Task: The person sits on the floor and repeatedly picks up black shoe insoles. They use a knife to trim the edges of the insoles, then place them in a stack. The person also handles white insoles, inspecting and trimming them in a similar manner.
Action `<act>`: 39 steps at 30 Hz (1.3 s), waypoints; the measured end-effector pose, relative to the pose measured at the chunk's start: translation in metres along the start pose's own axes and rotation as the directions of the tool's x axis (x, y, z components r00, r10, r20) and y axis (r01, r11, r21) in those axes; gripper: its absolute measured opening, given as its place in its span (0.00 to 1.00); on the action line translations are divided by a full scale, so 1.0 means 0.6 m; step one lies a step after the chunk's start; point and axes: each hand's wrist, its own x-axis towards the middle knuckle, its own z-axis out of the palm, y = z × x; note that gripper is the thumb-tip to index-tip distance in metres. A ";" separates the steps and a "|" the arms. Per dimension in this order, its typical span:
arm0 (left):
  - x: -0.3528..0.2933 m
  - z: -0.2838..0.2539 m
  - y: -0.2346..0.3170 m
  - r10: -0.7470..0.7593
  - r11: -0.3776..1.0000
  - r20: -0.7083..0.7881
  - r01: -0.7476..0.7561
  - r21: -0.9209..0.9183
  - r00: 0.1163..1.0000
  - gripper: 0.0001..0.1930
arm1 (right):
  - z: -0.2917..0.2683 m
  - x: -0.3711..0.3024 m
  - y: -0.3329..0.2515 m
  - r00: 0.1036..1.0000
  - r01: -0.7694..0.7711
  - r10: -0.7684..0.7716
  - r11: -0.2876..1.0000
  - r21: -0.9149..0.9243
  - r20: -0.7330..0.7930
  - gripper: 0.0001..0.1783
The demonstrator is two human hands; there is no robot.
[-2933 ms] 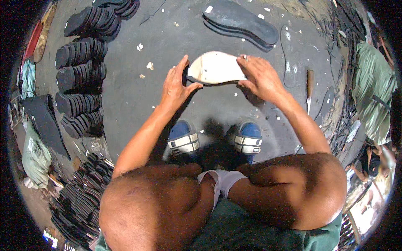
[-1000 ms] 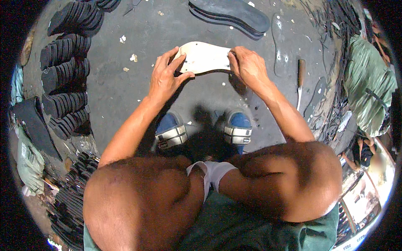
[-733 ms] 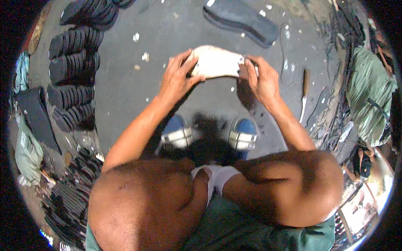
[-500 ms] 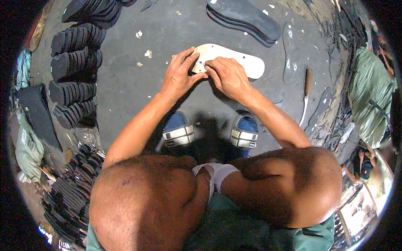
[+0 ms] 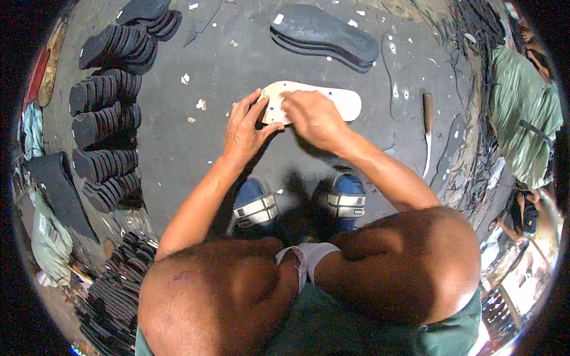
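A white shoe-sole-shaped piece with several small dark holes lies flat on the dark rubber sheet in front of me. My left hand grips its left end, fingers at the far side and thumb at the near edge. Across its middle lies my right hand, fingers curled and pressed together above the holes. Those fingertips are blurred, and whatever they may pinch is hidden. Just beyond is a stack of dark grey soles.
Rows of black soles line the left side, with more piled lower left. A wooden-handled knife lies right, near a sole outline. Rubber scraps and a green sack are further right. My sandalled feet are below my hands.
The view has shifted, so the sheet and soles sit lower in the picture. My right hand has moved slightly over the white piece and is smeared; my left keeps its hold.
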 end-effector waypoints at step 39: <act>-0.019 0.007 -0.034 -0.011 0.998 0.024 0.010 0.060 1.000 0.27 | -0.071 -0.127 0.142 0.983 -0.067 0.094 0.983 -0.170 0.157 0.38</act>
